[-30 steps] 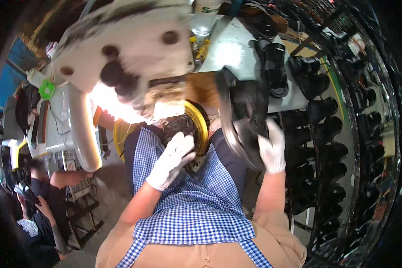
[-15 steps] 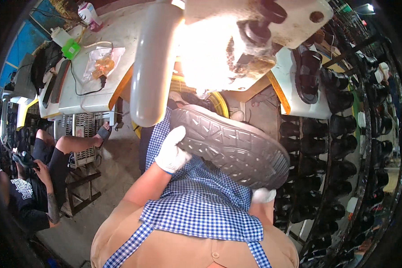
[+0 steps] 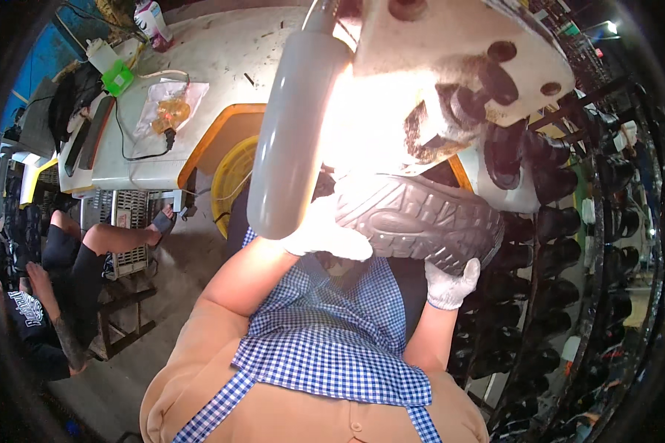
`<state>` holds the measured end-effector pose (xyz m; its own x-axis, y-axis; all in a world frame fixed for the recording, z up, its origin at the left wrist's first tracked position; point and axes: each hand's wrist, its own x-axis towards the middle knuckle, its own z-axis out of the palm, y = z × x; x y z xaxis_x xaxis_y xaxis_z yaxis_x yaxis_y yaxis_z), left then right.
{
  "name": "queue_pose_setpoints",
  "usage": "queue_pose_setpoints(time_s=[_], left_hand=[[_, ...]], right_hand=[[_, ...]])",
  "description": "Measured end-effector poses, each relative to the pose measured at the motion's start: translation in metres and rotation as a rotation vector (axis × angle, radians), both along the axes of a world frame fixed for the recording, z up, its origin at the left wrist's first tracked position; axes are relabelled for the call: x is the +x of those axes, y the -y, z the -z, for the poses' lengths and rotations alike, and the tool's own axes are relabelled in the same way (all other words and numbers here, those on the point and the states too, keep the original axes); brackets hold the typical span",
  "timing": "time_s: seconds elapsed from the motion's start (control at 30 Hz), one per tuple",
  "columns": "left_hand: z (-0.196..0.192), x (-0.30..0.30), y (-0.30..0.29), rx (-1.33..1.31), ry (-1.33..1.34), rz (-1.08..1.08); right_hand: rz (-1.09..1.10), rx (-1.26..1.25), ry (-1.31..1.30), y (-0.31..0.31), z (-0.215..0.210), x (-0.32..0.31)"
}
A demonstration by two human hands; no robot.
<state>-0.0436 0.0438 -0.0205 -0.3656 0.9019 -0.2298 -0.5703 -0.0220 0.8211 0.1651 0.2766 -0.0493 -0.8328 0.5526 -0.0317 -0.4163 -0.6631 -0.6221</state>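
A dark shoe (image 3: 414, 220) is held sideways under the machine, its grooved sole side turned toward me. My left hand (image 3: 325, 235), in a white glove, grips its left end, partly hidden behind a grey rounded cylinder; the thumb lies below the sole. White-gloved too, my right hand (image 3: 451, 286) closes on the shoe's lower right edge. The white machine head (image 3: 524, 55), with dark knobs, stands right above the shoe. Strong lamp glare washes out the spot where the shoe's upper edge meets the machine.
The grey cylinder (image 3: 295, 140) hangs close over my left wrist. A yellow basket (image 3: 225, 181) stands below the table (image 3: 222, 59). Racks of dark shoes (image 3: 558, 251) fill the right side. A co-worker (image 3: 59, 295) sits at the left.
The shoe has moved up and right against the machine, and more of its side now shows. Both hands have gone up with it. The machine appears shifted rightward in view.
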Motion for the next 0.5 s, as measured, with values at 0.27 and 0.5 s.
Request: queue_pose_setpoints(time_s=[0.27, 0.5], left_hand=[[0.015, -0.002, 0.004, 0.381, -0.046, -0.073], [-0.002, 0.015, -0.001, 0.185, -0.004, -0.054]], right_hand=[[0.051, 0.186, 0.088, 0.006, -0.016, 0.012], [0.101, -0.03, 0.081, 0.004, -0.014, 0.003]])
